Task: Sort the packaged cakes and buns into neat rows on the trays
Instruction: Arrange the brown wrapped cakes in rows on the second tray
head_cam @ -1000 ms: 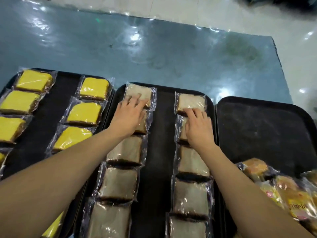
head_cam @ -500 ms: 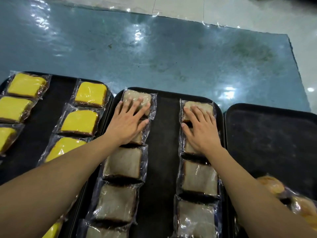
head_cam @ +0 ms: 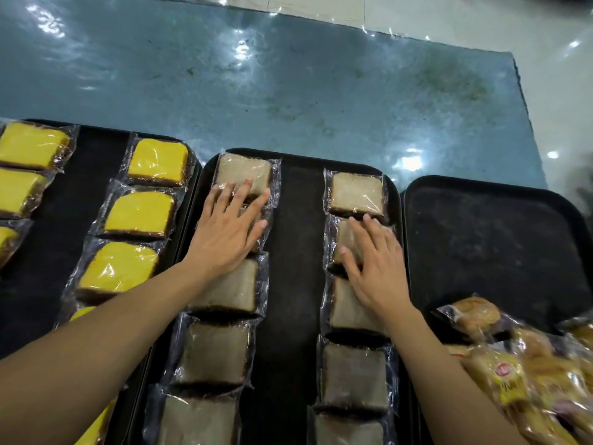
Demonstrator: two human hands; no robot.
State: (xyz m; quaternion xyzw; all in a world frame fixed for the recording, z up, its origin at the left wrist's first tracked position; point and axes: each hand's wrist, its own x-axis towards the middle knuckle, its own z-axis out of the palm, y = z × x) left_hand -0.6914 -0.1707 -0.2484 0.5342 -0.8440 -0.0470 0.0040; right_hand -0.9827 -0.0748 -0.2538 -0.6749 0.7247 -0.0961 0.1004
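Lower right of the frame: a loose heap of buns (head_cam: pixel 526 370) in clear and yellow-printed wrappers, lying on the near part of the right tray (head_cam: pixel 500 239), whose far part is bare black.

Lower centre: the middle tray (head_cam: pixel 295 284), black, carrying two lengthwise rows of pale wrapped cake slices. Left row (head_cam: pixel 213 353) and right row (head_cam: pixel 354 375) run from the bottom edge toward the far rim, each packet touching or overlapping the next.

Centre: left hand (head_cam: pixel 226 234), palm down, fingers straight and spread, lying on the second slice from the far end of the left row, fingertips reaching onto the farthest slice (head_cam: pixel 244 173). Right hand (head_cam: pixel 373 264), palm down, fingers straight and slightly spread, lying flat on the second slice from the far end of the right row, fingertips just short of the farthest slice (head_cam: pixel 356 194).

Left of the frame: the left tray (head_cam: pixel 96 175), black, with two rows of wrapped yellow cake slices (head_cam: pixel 141 213), partly cut off by the frame edge.

Upper part of the frame: a shiny blue-green table top (head_cam: pixel 288 75), with pale floor (head_cam: pixel 481 24) beyond it.
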